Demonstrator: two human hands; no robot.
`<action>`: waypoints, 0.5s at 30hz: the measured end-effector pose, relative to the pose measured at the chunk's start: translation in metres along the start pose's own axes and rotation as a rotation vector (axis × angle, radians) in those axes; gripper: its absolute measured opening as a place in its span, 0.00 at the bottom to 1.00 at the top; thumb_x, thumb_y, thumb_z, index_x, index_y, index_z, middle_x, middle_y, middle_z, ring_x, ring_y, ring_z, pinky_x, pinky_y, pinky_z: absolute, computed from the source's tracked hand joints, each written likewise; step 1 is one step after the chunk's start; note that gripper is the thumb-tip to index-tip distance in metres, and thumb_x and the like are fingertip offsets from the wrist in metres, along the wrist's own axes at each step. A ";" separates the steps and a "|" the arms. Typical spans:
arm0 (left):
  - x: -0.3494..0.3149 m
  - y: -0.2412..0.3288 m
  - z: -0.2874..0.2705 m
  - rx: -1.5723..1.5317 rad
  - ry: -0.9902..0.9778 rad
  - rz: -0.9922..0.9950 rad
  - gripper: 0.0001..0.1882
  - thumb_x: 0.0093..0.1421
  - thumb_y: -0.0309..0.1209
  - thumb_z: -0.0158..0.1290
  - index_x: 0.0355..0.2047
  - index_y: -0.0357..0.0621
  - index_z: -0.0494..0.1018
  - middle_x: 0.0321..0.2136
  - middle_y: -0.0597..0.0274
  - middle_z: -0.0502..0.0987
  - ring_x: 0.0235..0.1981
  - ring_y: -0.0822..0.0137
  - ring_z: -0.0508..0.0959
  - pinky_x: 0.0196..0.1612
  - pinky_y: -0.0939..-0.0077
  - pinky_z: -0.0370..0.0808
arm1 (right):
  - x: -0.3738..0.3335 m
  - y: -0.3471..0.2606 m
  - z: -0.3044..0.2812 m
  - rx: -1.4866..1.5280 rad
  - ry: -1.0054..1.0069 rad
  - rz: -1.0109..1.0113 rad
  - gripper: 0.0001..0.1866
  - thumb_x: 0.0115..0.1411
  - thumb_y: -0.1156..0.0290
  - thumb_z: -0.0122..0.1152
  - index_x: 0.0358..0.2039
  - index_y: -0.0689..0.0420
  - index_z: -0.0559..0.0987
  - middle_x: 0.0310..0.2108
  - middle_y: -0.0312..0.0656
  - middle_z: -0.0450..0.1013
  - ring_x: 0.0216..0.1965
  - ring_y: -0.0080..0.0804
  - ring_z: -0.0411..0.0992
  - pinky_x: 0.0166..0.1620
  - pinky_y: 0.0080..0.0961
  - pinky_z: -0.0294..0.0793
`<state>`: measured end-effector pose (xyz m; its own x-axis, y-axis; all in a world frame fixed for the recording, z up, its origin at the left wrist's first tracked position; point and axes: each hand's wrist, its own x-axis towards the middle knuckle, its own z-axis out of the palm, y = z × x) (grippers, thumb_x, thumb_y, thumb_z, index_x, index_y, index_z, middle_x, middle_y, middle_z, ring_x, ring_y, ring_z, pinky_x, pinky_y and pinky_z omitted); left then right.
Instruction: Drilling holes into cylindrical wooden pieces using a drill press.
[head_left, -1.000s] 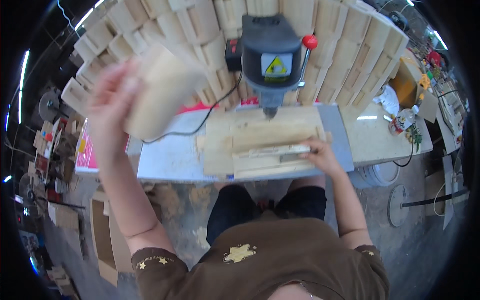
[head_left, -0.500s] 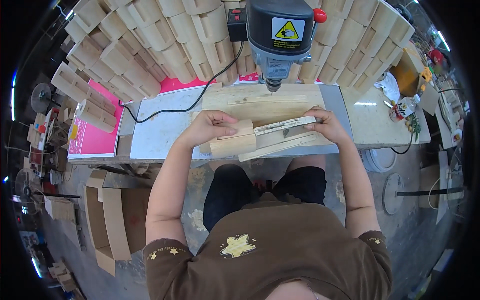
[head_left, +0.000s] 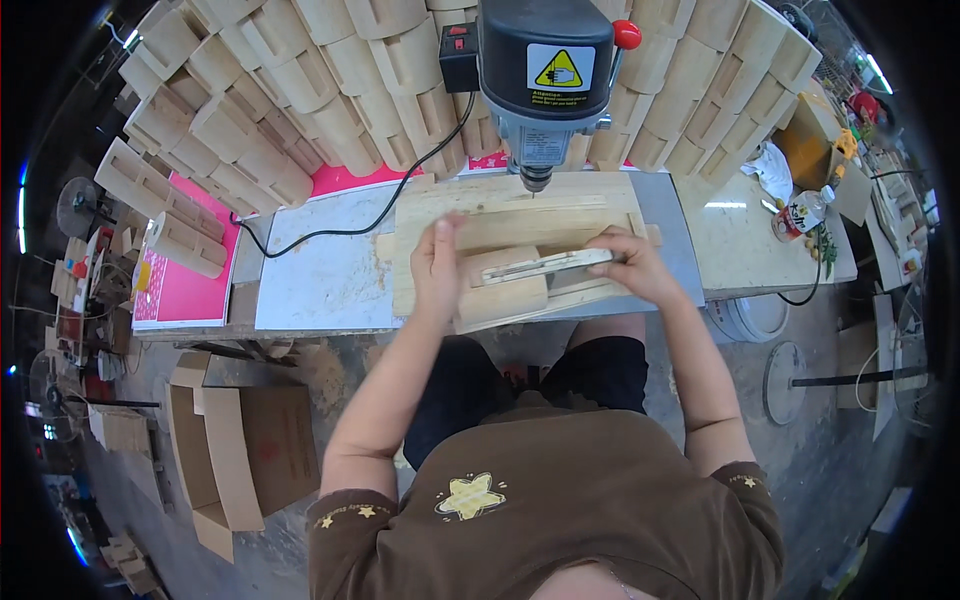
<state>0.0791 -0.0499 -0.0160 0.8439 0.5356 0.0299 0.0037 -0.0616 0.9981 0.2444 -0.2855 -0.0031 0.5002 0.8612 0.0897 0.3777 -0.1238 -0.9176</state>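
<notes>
A pale, rounded wooden block (head_left: pixel 515 298) lies in a trough-like wooden jig (head_left: pixel 420 210) on the table. My right hand (head_left: pixel 637 266) is closed round the right end of a narrow, white-edged strip (head_left: pixel 545 265), which crosses over the block. My left hand (head_left: pixel 436 270) is upright at the block's left end, its fingers stretched out and partly smeared by motion. It appears to hold nothing; whether its palm touches the block I cannot tell. Just beyond the jig's middle hangs the drill press (head_left: pixel 545 70), its bit (head_left: pixel 534 190) above the jig.
Tall stacks of slotted wooden cylinders (head_left: pixel 340 90) line the table's back. A black cable (head_left: pixel 400 195) curves across the white board at left. On the right stand a plastic bottle (head_left: pixel 800 215) and a white cloth (head_left: pixel 768 172). An open cardboard box (head_left: pixel 240 450) sits on the floor.
The rounded block has slid right along the jig, under the strip. My left hand has gone from gripping its top to standing upright at its left end. My right hand keeps the strip.
</notes>
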 end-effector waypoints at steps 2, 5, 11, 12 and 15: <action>0.002 -0.009 0.020 0.099 0.574 0.406 0.21 0.67 0.40 0.37 0.45 0.34 0.68 0.39 0.57 0.73 0.41 0.66 0.70 0.48 0.73 0.65 | -0.006 -0.006 0.015 -0.002 0.128 -0.018 0.15 0.46 0.81 0.64 0.37 0.60 0.78 0.33 0.36 0.70 0.37 0.26 0.69 0.40 0.21 0.68; -0.015 -0.021 0.020 0.046 0.643 0.305 0.18 0.68 0.38 0.36 0.46 0.35 0.64 0.40 0.54 0.70 0.42 0.64 0.68 0.46 0.73 0.64 | -0.016 -0.006 0.021 -0.088 0.226 -0.028 0.15 0.45 0.81 0.65 0.37 0.61 0.78 0.31 0.38 0.69 0.34 0.28 0.70 0.36 0.21 0.69; -0.076 -0.035 0.018 0.504 0.265 0.497 0.26 0.52 0.42 0.57 0.46 0.37 0.67 0.44 0.51 0.68 0.45 0.56 0.68 0.50 0.64 0.59 | -0.025 -0.001 0.022 -0.139 0.328 -0.063 0.16 0.45 0.82 0.65 0.38 0.62 0.77 0.31 0.38 0.68 0.36 0.29 0.68 0.37 0.20 0.68; -0.077 -0.031 0.019 0.637 0.255 0.525 0.30 0.47 0.41 0.61 0.47 0.38 0.67 0.46 0.52 0.68 0.47 0.56 0.67 0.52 0.63 0.57 | -0.020 0.005 0.017 -0.139 0.322 -0.068 0.16 0.45 0.82 0.65 0.38 0.62 0.77 0.31 0.38 0.68 0.36 0.29 0.68 0.37 0.20 0.68; -0.052 -0.032 0.023 0.708 0.202 0.472 0.37 0.40 0.45 0.63 0.51 0.43 0.67 0.48 0.57 0.68 0.51 0.56 0.65 0.52 0.55 0.52 | 0.000 0.021 -0.002 -0.246 0.386 -0.177 0.17 0.44 0.80 0.66 0.37 0.61 0.78 0.29 0.40 0.69 0.31 0.30 0.69 0.34 0.22 0.68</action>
<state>0.0476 -0.0950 -0.0503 0.7307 0.4566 0.5076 0.0665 -0.7875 0.6127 0.2542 -0.2892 -0.0215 0.6465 0.6398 0.4156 0.6328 -0.1453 -0.7606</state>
